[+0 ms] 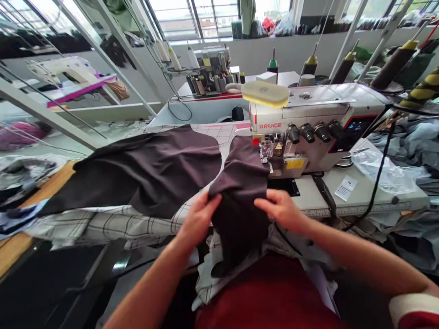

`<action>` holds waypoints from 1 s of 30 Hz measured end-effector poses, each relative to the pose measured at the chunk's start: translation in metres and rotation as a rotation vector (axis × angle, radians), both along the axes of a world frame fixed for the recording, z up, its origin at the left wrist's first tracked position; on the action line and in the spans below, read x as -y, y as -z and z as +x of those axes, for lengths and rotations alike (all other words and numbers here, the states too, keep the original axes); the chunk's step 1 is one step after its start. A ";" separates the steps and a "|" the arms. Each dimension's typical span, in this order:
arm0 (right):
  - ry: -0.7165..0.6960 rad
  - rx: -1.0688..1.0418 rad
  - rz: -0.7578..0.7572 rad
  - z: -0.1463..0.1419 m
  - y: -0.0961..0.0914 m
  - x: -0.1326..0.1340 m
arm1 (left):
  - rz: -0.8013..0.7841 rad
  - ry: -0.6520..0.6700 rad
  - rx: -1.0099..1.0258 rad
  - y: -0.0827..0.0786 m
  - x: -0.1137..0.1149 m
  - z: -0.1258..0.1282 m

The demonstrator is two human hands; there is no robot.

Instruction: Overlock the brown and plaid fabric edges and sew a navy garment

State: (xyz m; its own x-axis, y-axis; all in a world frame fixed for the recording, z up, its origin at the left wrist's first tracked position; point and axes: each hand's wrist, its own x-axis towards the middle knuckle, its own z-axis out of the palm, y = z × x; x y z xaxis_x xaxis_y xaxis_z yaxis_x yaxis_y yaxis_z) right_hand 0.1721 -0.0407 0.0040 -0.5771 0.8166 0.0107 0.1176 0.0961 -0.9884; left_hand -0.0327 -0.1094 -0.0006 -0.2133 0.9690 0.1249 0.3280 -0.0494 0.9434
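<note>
A strip of dark brown fabric [242, 183] runs from the presser foot of a white overlock sewing machine [308, 132] down over the table edge toward my lap. My left hand [200, 214] pinches the strip's left edge, fingers closed on the cloth. On the right edge, my right hand [281, 208] grips the same strip just in front of the machine. A larger piece of the same dark fabric [147, 169] lies spread to the left on a checked cloth [103, 226].
Thread cones [310, 64] stand behind the machine. A second machine [212, 68] sits further back, and a black cable [377, 183] hangs across the table at right. Grey garments [411, 137] pile at far right. A clear plastic bag [380, 171] lies on the tabletop.
</note>
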 end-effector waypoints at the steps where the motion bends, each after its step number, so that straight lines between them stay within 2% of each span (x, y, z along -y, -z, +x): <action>1: 0.015 -0.087 0.014 -0.009 -0.022 -0.010 | 0.060 -0.023 0.073 -0.023 -0.014 -0.006; 3: 0.058 -0.229 0.005 -0.031 -0.065 -0.030 | 0.174 -0.045 0.138 -0.066 -0.046 -0.019; 4: 0.076 -0.233 -0.001 -0.042 -0.083 -0.037 | 0.217 -0.057 0.120 -0.083 -0.061 -0.024; 6: 0.114 -0.216 -0.041 -0.059 -0.108 -0.046 | 0.200 0.006 0.067 -0.107 -0.081 -0.032; 8: 0.150 -0.188 -0.070 -0.068 -0.118 -0.049 | 0.162 0.042 0.014 -0.117 -0.091 -0.037; 12: 0.194 -0.193 -0.100 -0.067 -0.117 -0.046 | 0.116 0.005 -0.078 -0.116 -0.088 -0.042; 15: 0.147 -0.303 -0.158 -0.051 -0.100 -0.019 | 0.131 -0.009 -0.081 -0.111 -0.065 -0.041; 17: 0.058 -0.373 -0.245 -0.035 -0.072 0.018 | 0.142 0.009 -0.127 -0.097 -0.036 -0.036; 19: 0.021 -0.342 -0.358 -0.020 -0.025 0.060 | 0.117 0.060 -0.222 -0.067 -0.002 -0.030; 21: 0.040 -0.227 -0.413 -0.008 0.028 0.092 | -0.054 0.107 -0.133 -0.025 0.027 -0.027; 23: 0.161 -0.118 -0.341 0.000 0.070 0.108 | -0.200 0.080 0.001 0.016 0.044 -0.028; 24: 0.191 -0.064 -0.261 0.005 0.082 0.111 | -0.245 0.029 -0.010 0.030 0.048 -0.029; 26: 0.225 0.026 -0.099 0.015 0.089 0.112 | -0.193 -0.151 -0.186 0.041 0.046 -0.026; 28: 0.181 0.045 -0.052 0.027 0.079 0.111 | 0.029 -0.296 -0.455 0.031 0.033 -0.015; 29: 0.148 0.016 -0.088 0.032 0.071 0.112 | 0.169 -0.295 -0.562 0.021 0.023 -0.007; 30: 0.114 -0.029 -0.148 0.037 0.065 0.113 | 0.298 -0.235 -0.638 0.010 0.012 0.003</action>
State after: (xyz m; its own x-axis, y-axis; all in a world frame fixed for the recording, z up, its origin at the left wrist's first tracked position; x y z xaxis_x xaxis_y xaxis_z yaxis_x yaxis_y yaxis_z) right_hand 0.2089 -0.1536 -0.0614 -0.4817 0.8707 -0.0989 0.0905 -0.0628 -0.9939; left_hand -0.0292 -0.1213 -0.0109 -0.2086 0.8126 0.5442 0.8414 -0.1346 0.5234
